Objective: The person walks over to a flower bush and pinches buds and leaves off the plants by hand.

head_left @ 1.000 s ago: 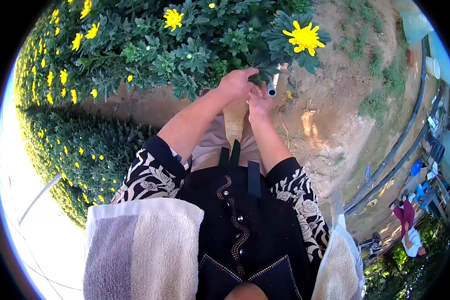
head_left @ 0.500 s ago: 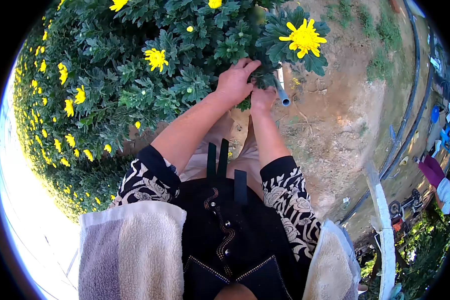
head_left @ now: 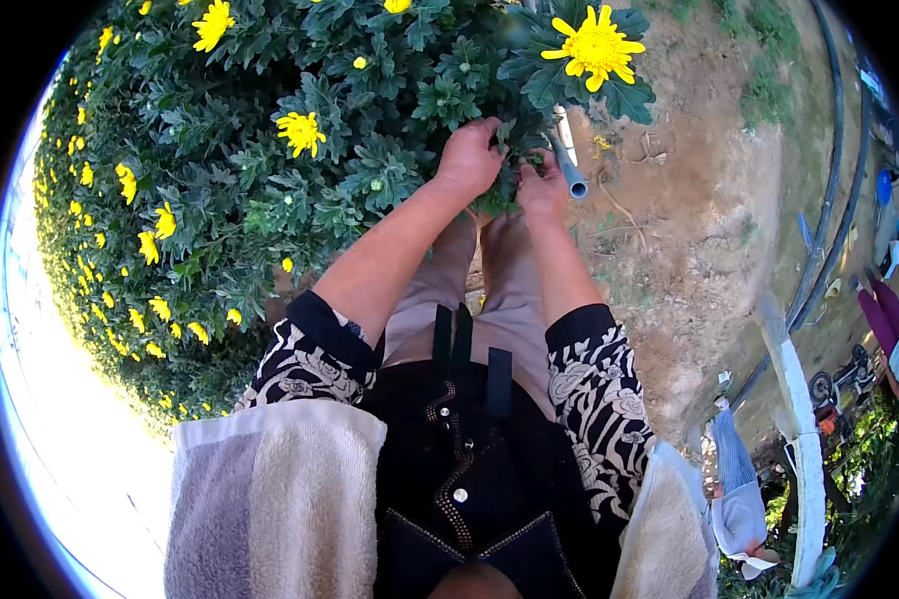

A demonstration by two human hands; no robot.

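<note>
My left hand point(head_left: 471, 156) is at the edge of the chrysanthemum foliage point(head_left: 370, 170), its fingers closed around a leafy stem or leaf too small to make out. Just right of it, my right hand point(head_left: 542, 187) pinches at the same greenery, partly hidden by leaves. A grey-blue pipe point(head_left: 570, 172) with an open end lies beside my right fingers. Above both hands a large yellow flower point(head_left: 595, 48) stands on dark leaves. Another yellow bloom point(head_left: 301, 133) is in the foliage to the left.
Bare soil point(head_left: 669, 230) stretches to the right of the plants. Black hoses point(head_left: 833, 180) run along the far right. A pale post point(head_left: 807, 469) stands at the lower right, with one person point(head_left: 737, 499) left of it and another person point(head_left: 894, 334) beyond. A motorbike stands nearby.
My hands have moved slightly apart at the foliage. The large flower and the plants sit a little higher and further left in view. A second person has appeared at the lower right.
</note>
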